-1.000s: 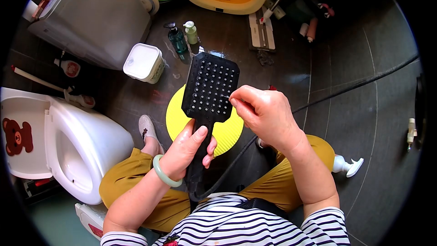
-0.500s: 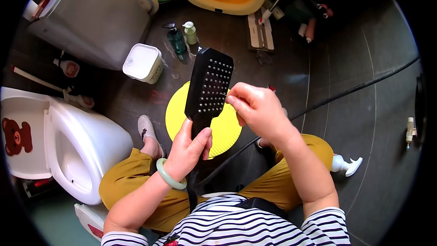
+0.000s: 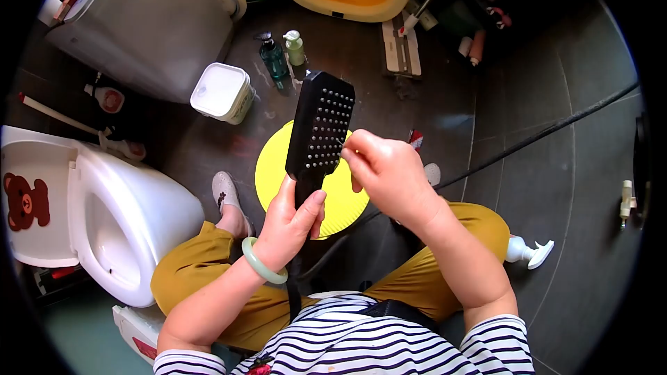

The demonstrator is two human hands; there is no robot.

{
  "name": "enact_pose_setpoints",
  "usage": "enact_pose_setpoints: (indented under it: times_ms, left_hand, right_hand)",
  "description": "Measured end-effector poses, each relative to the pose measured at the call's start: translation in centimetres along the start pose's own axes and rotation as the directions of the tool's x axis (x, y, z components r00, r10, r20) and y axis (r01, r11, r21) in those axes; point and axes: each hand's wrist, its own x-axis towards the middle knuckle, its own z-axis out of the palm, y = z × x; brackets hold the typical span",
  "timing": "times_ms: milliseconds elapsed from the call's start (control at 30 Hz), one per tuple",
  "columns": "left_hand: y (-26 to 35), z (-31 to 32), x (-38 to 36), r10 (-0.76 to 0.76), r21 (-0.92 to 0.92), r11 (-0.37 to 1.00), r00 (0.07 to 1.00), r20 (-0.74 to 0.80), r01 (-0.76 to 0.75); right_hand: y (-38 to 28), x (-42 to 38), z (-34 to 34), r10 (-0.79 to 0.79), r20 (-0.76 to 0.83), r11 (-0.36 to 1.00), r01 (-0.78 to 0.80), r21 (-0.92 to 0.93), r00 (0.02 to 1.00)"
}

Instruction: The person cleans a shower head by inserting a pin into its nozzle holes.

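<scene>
Your left hand (image 3: 288, 226) is closed around the handle of the black shower head (image 3: 319, 128), raised over the yellow mat (image 3: 340, 198) on the floor; your right hand (image 3: 382, 173) pinches at its nozzles, whatever it holds hidden; steady the handle; work one nozzle at a time.

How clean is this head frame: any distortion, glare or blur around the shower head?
Head view: strong fisheye bend with black corners; sunlight glares off the toilet and washes the right hand; the black shower head, held by the left hand, stays sharp, nozzles distinct; upper-right clutter sits in deep shadow.
</scene>
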Motion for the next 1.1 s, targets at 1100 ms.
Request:
enact_pose_setpoints:
  times_ms: [1100]
  left_hand:
    - [1.7,-1.3,-0.2,-0.251,-0.253,0.907,0.916,0.314,0.335]
  right_hand:
    - [0.8,-0.2,-2.3,-0.012,-0.075,0.997,0.017,0.073,0.997]
